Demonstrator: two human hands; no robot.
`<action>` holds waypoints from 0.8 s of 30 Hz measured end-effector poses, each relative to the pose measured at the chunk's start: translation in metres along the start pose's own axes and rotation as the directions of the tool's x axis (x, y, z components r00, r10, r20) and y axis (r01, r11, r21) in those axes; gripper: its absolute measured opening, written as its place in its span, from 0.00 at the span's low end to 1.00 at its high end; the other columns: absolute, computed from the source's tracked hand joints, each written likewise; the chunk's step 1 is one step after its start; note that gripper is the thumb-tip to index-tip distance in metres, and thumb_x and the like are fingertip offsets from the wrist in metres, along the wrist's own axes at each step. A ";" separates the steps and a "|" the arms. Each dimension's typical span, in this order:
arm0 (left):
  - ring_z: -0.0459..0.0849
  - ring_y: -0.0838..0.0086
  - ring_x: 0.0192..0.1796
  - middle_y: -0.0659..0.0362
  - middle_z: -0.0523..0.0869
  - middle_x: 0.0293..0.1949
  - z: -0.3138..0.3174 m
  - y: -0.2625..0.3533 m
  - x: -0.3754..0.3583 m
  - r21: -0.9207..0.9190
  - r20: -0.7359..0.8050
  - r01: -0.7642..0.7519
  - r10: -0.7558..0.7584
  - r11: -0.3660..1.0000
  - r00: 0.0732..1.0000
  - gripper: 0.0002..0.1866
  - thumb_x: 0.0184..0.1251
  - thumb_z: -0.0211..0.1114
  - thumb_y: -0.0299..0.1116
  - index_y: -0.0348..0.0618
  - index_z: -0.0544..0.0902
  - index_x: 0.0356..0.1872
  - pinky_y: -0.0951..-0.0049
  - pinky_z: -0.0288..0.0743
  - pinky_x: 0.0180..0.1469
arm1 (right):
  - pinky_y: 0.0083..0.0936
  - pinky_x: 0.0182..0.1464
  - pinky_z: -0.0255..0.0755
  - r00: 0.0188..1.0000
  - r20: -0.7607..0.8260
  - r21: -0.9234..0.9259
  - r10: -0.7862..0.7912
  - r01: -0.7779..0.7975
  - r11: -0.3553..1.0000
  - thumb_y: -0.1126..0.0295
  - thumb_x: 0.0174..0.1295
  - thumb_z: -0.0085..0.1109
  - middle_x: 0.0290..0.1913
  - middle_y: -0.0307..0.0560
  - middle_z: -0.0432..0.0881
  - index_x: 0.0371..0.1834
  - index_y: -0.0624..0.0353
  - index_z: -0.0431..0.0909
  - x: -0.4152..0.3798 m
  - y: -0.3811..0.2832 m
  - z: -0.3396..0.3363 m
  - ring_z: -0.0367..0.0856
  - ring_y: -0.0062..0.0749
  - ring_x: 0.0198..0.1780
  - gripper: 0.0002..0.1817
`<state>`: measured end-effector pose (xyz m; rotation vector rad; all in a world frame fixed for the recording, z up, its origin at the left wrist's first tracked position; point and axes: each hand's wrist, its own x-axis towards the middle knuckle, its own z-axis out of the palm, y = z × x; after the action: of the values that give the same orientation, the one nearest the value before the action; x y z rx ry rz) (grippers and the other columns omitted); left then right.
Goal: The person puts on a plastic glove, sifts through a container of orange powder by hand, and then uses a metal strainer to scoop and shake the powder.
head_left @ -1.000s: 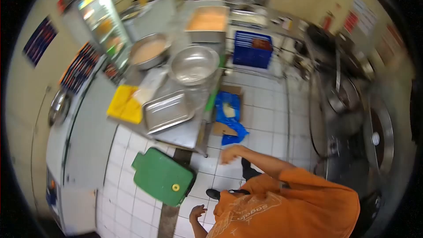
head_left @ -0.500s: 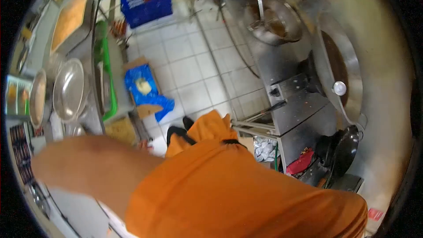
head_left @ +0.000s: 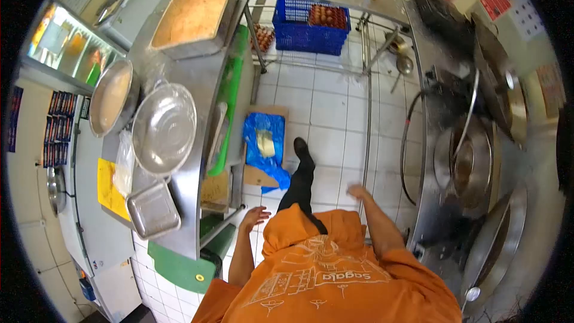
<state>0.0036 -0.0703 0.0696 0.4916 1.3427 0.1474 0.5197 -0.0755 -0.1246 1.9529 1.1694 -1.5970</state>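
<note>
1. Head view: the left-side steel tabletop (head_left: 189, 203) carries a tub (head_left: 226, 18), a bowl (head_left: 164, 131) and a tray (head_left: 152, 209).
2. Nearest the left hand (head_left: 255, 218), a blue bag (head_left: 256, 158) lies in a cardboard box (head_left: 255, 176).
3. That hand is empty, fingers spread.
4. The right hand (head_left: 357, 191) is above floor tiles (head_left: 327, 140); I cannot tell its grip.

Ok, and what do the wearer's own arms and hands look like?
Both the left hand and the right hand are bare, with no gloves visible. The short, plain orange sleeves leave the forearms uncovered. They belong to an orange shirt with white line print on the front. The right hand is too blurred for detail.
</note>
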 end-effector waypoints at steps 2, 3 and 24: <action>0.81 0.67 0.57 0.58 0.85 0.55 -0.002 0.019 0.029 -0.058 -0.027 0.025 -0.026 0.998 0.999 0.27 0.74 0.52 0.52 0.47 0.72 0.66 0.63 0.71 0.59 | 0.39 0.51 0.78 0.977 0.096 0.164 0.189 -0.203 0.965 0.51 0.63 0.56 0.54 0.55 0.82 0.63 0.60 0.75 -0.082 0.010 -0.002 0.83 0.46 0.47 0.30; 0.81 0.67 0.57 0.57 0.84 0.56 0.002 0.041 0.034 -0.047 -0.072 0.052 -0.056 0.998 0.996 0.28 0.74 0.52 0.51 0.46 0.70 0.67 0.62 0.72 0.60 | 0.39 0.51 0.79 0.973 0.103 0.219 0.207 -0.225 0.949 0.52 0.63 0.57 0.53 0.54 0.82 0.63 0.60 0.75 -0.105 0.009 -0.013 0.83 0.46 0.47 0.30; 0.83 0.58 0.51 0.51 0.84 0.50 -0.067 0.583 0.305 0.835 -0.509 0.000 0.772 0.551 0.379 0.18 0.63 0.66 0.39 0.42 0.80 0.51 0.61 0.79 0.50 | 0.32 0.55 0.76 0.899 -0.081 0.566 -0.430 0.397 0.723 0.62 0.68 0.58 0.54 0.52 0.82 0.64 0.58 0.74 0.119 -0.220 -0.392 0.81 0.38 0.55 0.23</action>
<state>0.1133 0.5806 0.0332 1.7030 2.2680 0.3367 0.5994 0.3797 -0.0702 2.0474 1.2718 -2.4692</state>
